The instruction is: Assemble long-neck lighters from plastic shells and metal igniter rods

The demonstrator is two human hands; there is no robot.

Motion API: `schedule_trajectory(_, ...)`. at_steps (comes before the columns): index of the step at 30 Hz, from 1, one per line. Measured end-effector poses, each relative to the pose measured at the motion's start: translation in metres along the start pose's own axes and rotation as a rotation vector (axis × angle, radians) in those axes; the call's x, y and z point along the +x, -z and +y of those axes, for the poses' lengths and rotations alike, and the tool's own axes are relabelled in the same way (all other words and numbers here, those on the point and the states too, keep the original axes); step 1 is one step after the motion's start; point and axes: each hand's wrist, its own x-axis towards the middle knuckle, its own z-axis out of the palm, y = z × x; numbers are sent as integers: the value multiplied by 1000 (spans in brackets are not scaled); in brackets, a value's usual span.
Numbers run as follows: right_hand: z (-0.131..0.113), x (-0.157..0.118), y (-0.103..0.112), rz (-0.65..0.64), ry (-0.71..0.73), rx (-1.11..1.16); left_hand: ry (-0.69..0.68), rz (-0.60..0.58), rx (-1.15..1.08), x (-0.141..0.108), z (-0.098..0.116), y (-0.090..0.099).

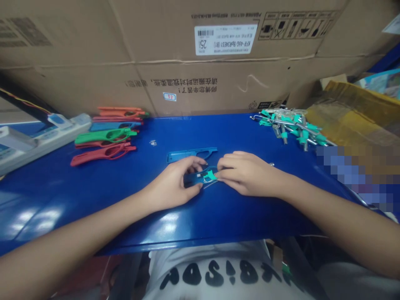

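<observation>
Low over the middle of the blue table, my left hand [176, 183] curls around one end of a blue plastic shell half, its thumb and fingers on either side. My right hand [246, 173] pinches at a small part with a green trigger piece [210, 176] and thin wires, lying in or over that shell; its fingertips partly hide what they grip. A thin clear strip [211, 184] lies just below the green piece. Behind my hands rests another blue shell half [187, 154], flat on the table.
Red, green, blue and orange shells [103, 135] are stacked at the left beside a white power strip [46, 141]. Metal tubes with green pieces [293, 125] are piled at the back right, near a taped carton [359, 112]. Cardboard [125, 46] stands behind the table [125, 225].
</observation>
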Motion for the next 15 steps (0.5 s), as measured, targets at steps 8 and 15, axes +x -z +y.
schedule_trajectory(8,-1,-1,-3,33,-53,88,-18,63,73,2,1,-8)
schedule_trajectory(15,7,-4,3,23,-96,106,22,57,67,0,4,-5)
